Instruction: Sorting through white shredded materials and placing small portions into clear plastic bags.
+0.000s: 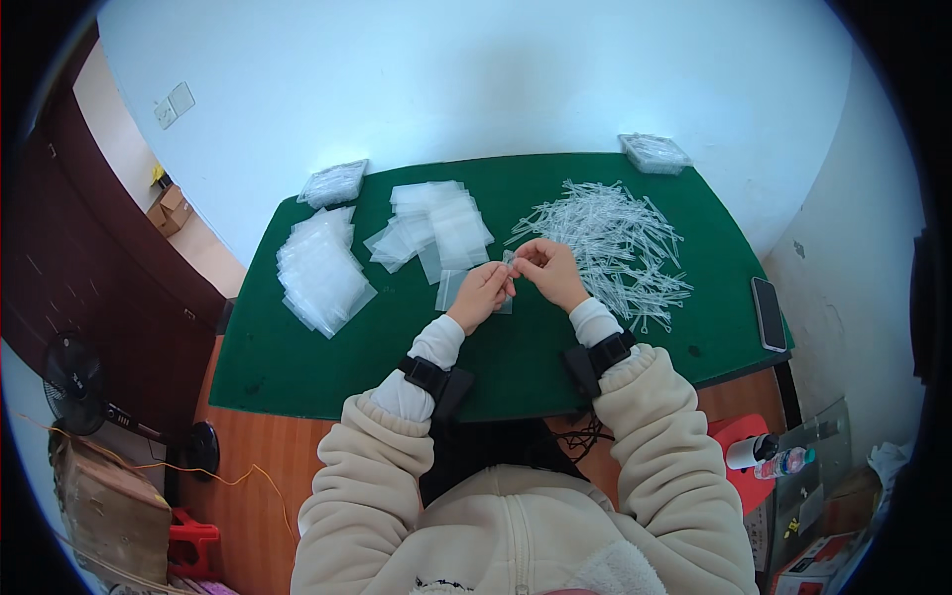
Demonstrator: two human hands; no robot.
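My left hand (483, 294) and my right hand (548, 272) meet over the middle of the green table mat (327, 367). Both pinch a small clear plastic bag (510, 264) between the fingertips, and a thin clear plastic piece seems to sit at its mouth. To the right lies a large heap of clear plastic pipettes (615, 243). Just left of my hands is a loose pile of small clear bags (431, 228), and one bag (451, 288) lies flat under my left hand.
A stack of larger clear bags (319, 270) lies at the mat's left. Wrapped packs sit at the far left corner (334, 182) and far right corner (653, 152). A dark phone (769, 313) rests at the right edge. A fan (74, 382) stands on the floor left.
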